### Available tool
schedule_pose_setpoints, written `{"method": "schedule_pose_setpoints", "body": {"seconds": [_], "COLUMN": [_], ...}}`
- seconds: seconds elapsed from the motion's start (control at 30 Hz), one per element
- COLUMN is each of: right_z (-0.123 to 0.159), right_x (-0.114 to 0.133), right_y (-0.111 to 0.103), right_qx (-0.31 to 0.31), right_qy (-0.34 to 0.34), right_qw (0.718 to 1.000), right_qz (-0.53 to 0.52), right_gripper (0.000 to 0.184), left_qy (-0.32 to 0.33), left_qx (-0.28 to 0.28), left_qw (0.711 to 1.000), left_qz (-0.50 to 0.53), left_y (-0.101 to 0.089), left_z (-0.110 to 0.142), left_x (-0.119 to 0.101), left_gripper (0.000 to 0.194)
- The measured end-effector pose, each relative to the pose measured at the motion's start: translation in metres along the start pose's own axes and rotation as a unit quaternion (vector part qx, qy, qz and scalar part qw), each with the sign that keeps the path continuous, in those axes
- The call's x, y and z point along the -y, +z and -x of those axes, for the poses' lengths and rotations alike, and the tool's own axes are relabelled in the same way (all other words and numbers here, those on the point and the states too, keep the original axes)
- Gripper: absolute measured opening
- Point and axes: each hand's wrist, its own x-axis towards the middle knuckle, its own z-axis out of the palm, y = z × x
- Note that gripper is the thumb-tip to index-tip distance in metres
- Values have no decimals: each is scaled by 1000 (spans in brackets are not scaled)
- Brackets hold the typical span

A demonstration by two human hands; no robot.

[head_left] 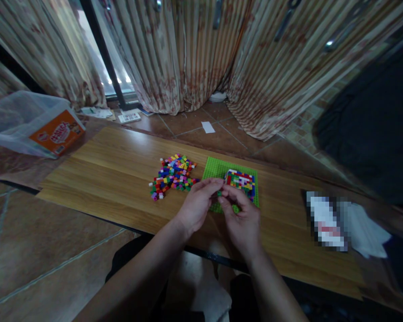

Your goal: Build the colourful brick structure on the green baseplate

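Note:
Over the near edge of a bright green studded baseplate [215,166], my two hands meet at the fingertips. A small dark green toy brick [219,193] shows at the fingertips of my right hand [243,219], which is closed in a pinch. My left hand [198,203] is closed too, its thumb and fingers pressed together; whatever they hold is hidden. Just beyond my right hand, a block of multicoloured toy bricks [240,179] stands on the baseplate, its near side partly covered by my fingers. Left of the baseplate lies a loose pile of small coloured bricks [174,172].
Everything rests on a long wooden table [121,165]. A clear plastic bin [16,120] with an orange label stands beyond its left end. At the right lie a blurred-out packet [325,223] and white tissue [367,228]. Patterned curtains [188,58] hang behind; a paper [207,127] lies on the floor.

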Motion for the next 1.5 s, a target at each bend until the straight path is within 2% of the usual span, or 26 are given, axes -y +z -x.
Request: {"method": "schedule_pose_setpoints", "body": {"seconds": [0.13, 0.33, 0.67, 0.8, 0.93, 1.07, 1.3, 1.37, 1.5], "right_z": [-3, -3, -5, -5, -7, -12, -28, -31, -30], "right_x": [-6, -8, -7, -10, -11, -11, -18, -23, -27], "right_y": [-4, -5, -3, -5, -9, -20, -59, -66, -68], "right_qx": [-46, -52, -46, -50, -54, -81, -214, -211, -164], "right_qy": [25, 46, 96, 93, 57, 23, 80, 101, 106], "right_qw": [998, 997, 991, 992, 996, 996, 973, 970, 973], "right_qz": [-34, -34, -78, -75, -30, 14, 46, 67, 122], "right_gripper": [28, 30, 28, 26, 19, 18, 21, 23, 27], "left_qy": [38, 93, 141, 166, 147, 134, 121, 120, 124], "left_qx": [36, 46, 5, 19, 26, -4, -18, -17, -11], "left_qw": [997, 984, 973, 967, 970, 973, 972, 971, 970], "left_qz": [-62, -146, -184, -190, -193, -189, -202, -204, -207], "left_y": [-1, -1, -4, -2, -3, -4, -5, -5, -5], "left_z": [-1, -3, -6, -5, -4, -5, -4, -4, -5], "left_x": [4, 8, 9, 9, 8, 5, 2, 2, 4], "left_gripper": [15, 8, 7, 6, 8, 10, 6, 6, 7]}}
